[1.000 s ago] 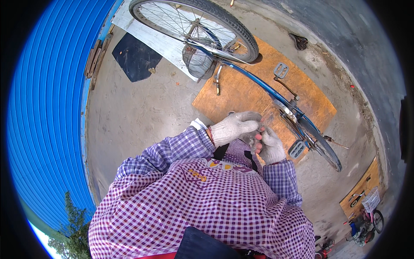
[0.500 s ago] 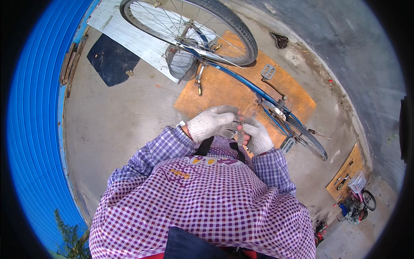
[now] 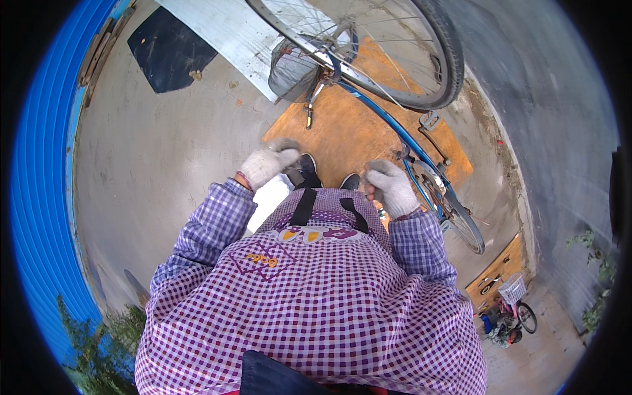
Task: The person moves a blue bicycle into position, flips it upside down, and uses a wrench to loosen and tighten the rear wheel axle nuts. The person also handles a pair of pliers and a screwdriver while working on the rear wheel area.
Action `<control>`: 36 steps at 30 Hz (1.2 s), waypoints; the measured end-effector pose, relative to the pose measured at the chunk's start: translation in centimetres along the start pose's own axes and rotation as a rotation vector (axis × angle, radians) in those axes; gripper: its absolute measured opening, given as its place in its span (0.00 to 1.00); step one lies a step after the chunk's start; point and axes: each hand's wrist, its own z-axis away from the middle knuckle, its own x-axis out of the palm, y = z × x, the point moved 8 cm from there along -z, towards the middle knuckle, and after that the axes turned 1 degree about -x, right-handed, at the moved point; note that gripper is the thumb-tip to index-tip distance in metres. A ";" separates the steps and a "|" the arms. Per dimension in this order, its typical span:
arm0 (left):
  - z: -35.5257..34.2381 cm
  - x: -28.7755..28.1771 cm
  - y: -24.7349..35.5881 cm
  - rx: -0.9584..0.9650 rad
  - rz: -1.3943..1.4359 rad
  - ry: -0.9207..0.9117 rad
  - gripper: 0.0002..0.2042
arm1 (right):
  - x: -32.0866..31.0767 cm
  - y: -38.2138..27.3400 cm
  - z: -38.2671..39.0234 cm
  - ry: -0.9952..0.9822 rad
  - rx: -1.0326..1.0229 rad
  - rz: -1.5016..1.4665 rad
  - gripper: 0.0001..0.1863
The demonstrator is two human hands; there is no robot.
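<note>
In the head view the blue bicycle [image 3: 395,131] lies on its side on an orange board [image 3: 342,131], ahead and to the right of the person. Its frame runs on a long diagonal from the big wheel [image 3: 368,46] at the top down to the smaller-looking wheel [image 3: 461,220] at lower right. The gloved right hand [image 3: 393,186] is loosely curled, just beside the frame and clearly nearer. The gloved left hand [image 3: 268,162] is also curled, apart from the bicycle, with nothing visibly held.

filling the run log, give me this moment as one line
left hand: gloved, apart, nothing visible in it | right hand: gloved, beside blue bicycle frame | bicycle over orange board
</note>
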 end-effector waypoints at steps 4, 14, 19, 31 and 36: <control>0.7 -9.4 -10.1 -0.277 0.031 0.383 0.11 | -3.8 0.4 -0.2 0.108 -0.050 -0.022 0.21; 7.6 -15.3 -27.1 -0.624 0.099 0.536 0.09 | -11.5 3.0 -0.7 0.261 -0.015 -0.049 0.20; 10.3 -9.3 -29.9 -0.763 0.116 0.488 0.08 | -13.0 2.6 0.0 0.328 0.032 0.009 0.16; 5.3 -7.6 -20.8 -0.453 0.211 0.413 0.08 | -13.3 3.4 2.4 0.389 0.032 -0.028 0.14; 5.0 -7.1 -17.7 -0.376 0.154 0.378 0.07 | -14.3 6.0 2.8 0.392 0.065 -0.033 0.15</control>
